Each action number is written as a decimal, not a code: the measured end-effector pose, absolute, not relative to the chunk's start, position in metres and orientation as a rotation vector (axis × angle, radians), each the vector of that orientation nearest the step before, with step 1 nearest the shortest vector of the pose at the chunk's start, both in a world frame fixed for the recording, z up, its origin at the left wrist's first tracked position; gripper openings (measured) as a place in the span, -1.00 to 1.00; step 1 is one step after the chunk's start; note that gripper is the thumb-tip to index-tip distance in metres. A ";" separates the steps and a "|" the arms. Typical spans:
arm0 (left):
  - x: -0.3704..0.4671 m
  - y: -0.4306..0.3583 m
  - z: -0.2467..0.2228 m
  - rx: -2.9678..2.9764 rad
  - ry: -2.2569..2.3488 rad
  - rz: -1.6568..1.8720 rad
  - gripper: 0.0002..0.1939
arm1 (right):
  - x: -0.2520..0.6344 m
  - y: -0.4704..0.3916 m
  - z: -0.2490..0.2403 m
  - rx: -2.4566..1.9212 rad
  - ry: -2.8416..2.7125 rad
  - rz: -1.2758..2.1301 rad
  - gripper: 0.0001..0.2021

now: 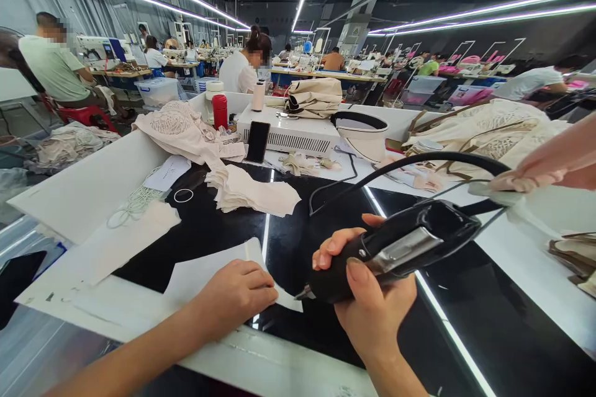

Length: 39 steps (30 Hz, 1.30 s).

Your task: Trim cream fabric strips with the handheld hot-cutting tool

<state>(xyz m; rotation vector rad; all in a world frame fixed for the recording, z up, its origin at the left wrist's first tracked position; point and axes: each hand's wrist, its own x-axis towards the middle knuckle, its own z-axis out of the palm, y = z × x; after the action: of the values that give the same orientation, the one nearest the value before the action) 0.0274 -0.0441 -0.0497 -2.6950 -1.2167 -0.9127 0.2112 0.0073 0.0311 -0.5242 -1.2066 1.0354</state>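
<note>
Right hand clamps the tool beside the sheet; left hand atop it, grip unclear: likely edge work, next needing steadiness.

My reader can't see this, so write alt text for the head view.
The right hand grips a black handheld tool, its metal tip by a white sheet under the left hand. Beige fabric pieces lie beyond.

The handheld tool is black with a silver side plate, the flat sheet white, and the glossy worktop panel black, streaked with white reflections. The stacked fabric pieces are pale pinkish beige; the heaped garment matches, patterned with lace. The bottle is red.
</note>
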 end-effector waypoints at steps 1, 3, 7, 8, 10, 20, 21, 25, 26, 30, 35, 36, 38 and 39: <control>0.028 -0.044 -0.050 -2.695 -1.222 -0.898 -0.82 | 0.208 0.008 0.031 -0.526 -1.201 1.029 -0.61; 0.028 -0.044 -0.051 -2.695 -1.226 -0.870 -0.80 | 0.202 0.010 0.030 -0.536 -1.201 1.018 -0.62; 0.029 -0.044 -0.054 -2.686 -1.224 -0.868 -0.81 | 0.196 0.011 0.026 -0.537 -1.221 1.008 -0.62; 0.029 -0.044 -0.055 -2.684 -1.224 -0.875 -0.81 | 0.195 0.011 0.025 -0.535 -1.225 1.009 -0.62; 0.029 -0.044 -0.056 -2.685 -1.227 -0.889 -0.83 | 0.194 0.011 0.023 -0.535 -1.228 1.009 -0.61; 0.029 -0.045 -0.053 -2.702 -1.234 -0.903 -0.83 | 0.199 0.008 0.026 -0.549 -1.226 1.014 -0.64; 0.029 -0.045 -0.052 -2.703 -1.234 -0.904 -0.83 | 0.201 0.008 0.027 -0.547 -1.221 1.007 -0.64; 0.029 -0.045 -0.050 -2.697 -1.231 -0.943 -0.85 | 0.208 0.008 0.026 -0.528 -1.211 1.001 -0.63; 0.029 -0.045 -0.050 -2.696 -1.225 -0.954 -0.86 | 0.209 0.008 0.025 -0.526 -1.214 1.005 -0.63; 0.029 -0.046 -0.051 -2.691 -1.213 -0.991 -0.86 | 0.209 0.007 0.022 -0.525 -1.229 0.997 -0.64; 0.028 -0.047 -0.051 -2.706 -1.227 -1.003 -0.88 | 0.206 0.005 0.026 -0.527 -1.209 0.989 -0.65; 0.028 -0.047 -0.052 -2.709 -1.230 -1.001 -0.89 | 0.206 0.004 0.026 -0.511 -1.199 0.997 -0.65; 0.028 -0.046 -0.051 -2.722 -1.233 -0.987 -0.90 | 0.205 0.001 0.027 -0.477 -1.191 1.022 -0.63; 0.028 -0.046 -0.051 -2.728 -1.237 -0.980 -0.90 | 0.204 0.000 0.027 -0.462 -1.192 1.036 -0.62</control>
<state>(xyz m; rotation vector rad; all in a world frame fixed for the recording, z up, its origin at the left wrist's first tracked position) 0.0278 -0.0461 -0.0513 -2.7275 -1.2372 -0.9799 0.2037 -0.0003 0.0267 -0.4622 -1.1922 1.0359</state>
